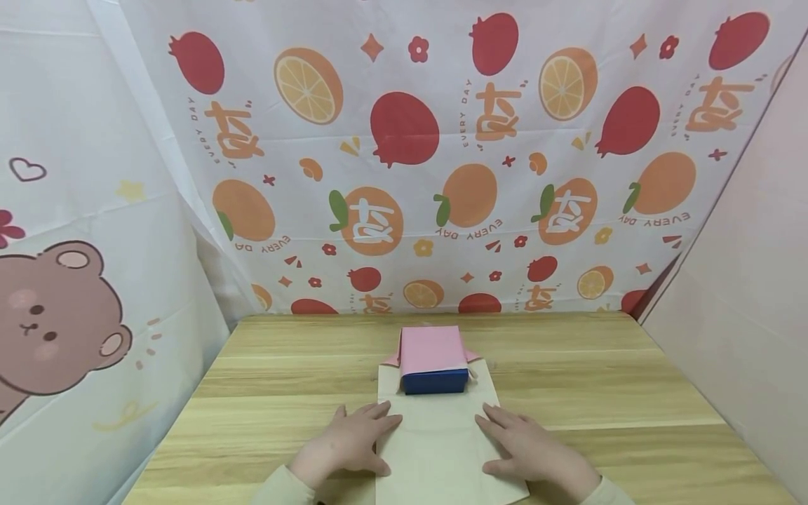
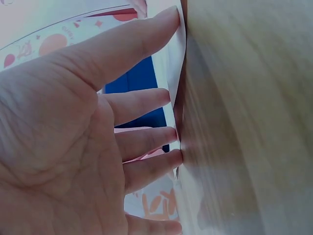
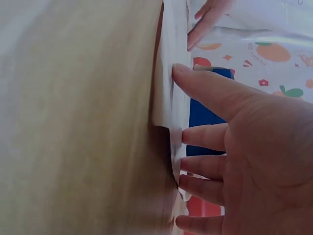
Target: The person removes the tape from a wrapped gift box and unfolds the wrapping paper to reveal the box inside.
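A blue box lies on a long cream sheet of paper, and its top is covered by a pink flap. Small pink corners show at either side behind it. My left hand rests its spread fingertips on the sheet's left edge, thumb nearest me. On the opposite edge, the fingertips of my right hand touch the paper. Both wrist views show straight, spread fingers against the paper, which lifts slightly off the table at its edges. The blue box appears behind my left fingers.
The wooden table reaches back to a hanging cloth printed with fruit. A bear-printed cloth hangs on the left, and a plain pale one on the right.
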The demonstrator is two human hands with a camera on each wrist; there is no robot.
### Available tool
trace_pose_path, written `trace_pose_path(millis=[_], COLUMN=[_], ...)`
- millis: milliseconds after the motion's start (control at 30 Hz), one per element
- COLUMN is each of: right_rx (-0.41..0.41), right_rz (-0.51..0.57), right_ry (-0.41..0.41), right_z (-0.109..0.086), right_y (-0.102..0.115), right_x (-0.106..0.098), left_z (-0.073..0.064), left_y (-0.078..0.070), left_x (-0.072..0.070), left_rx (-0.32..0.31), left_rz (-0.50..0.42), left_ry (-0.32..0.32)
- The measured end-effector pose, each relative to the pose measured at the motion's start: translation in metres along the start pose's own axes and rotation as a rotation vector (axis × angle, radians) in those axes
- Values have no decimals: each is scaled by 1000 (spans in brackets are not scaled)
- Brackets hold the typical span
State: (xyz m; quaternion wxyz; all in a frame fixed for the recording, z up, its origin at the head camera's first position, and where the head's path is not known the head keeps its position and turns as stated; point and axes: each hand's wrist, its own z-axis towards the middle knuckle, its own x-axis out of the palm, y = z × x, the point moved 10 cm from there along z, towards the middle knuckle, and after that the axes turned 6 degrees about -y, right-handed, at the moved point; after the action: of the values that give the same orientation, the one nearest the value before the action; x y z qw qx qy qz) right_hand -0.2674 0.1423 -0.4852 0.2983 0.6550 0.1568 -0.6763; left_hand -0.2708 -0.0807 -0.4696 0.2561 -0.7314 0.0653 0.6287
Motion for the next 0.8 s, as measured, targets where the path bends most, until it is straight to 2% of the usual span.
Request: trace_pose_path(millis=[167,333,633,700,800], right_rx=[-3,12,-67,-63,-15], right_rz=[-33,-2,-34,-34,-30], right_ry=[-5,-22,-137,-156,-159], right_z=[-3,0,27,34,43], right_y=[3,2,3,2,-3], right_x=[-2,-7,-21,-25,-27], left_z=[2,6,22,25,29], left_y=[-1,-4,1,2,3], left_x=[0,-4,-7,-8,-12], left_rx=[20,55,76,81,80], left_rz=[3,15,43,45,37], left_ry=[0,-41,-73,-79,-84])
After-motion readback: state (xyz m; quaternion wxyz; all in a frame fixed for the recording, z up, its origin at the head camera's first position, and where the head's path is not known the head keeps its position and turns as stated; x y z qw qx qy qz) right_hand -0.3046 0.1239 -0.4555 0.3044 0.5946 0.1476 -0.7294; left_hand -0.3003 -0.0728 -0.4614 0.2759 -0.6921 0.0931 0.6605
